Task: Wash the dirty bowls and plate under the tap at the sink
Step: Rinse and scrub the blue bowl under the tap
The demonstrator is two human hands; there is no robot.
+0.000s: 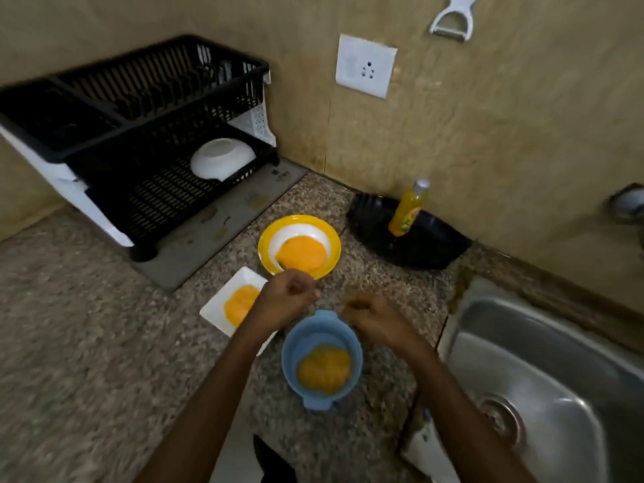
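Observation:
Three dirty dishes smeared with orange sauce sit on the speckled counter: a yellow-rimmed white bowl [268,246], a square white plate [216,308] and a blue handled bowl [289,350] nearest me. My left hand [285,296] hovers in a loose fist over the plate's right corner, just below the yellow bowl. My right hand [373,317] is curled shut just above the blue bowl's far right rim. Neither hand holds anything. The steel sink [543,371] lies at the right, with part of the tap [627,203] at the frame edge.
A black two-tier dish rack [146,141] on a grey mat stands at the back left, with a white bowl [221,158] upside down in it. A yellow dish-soap bottle [407,210] leans in a black basin [428,245] against the wall.

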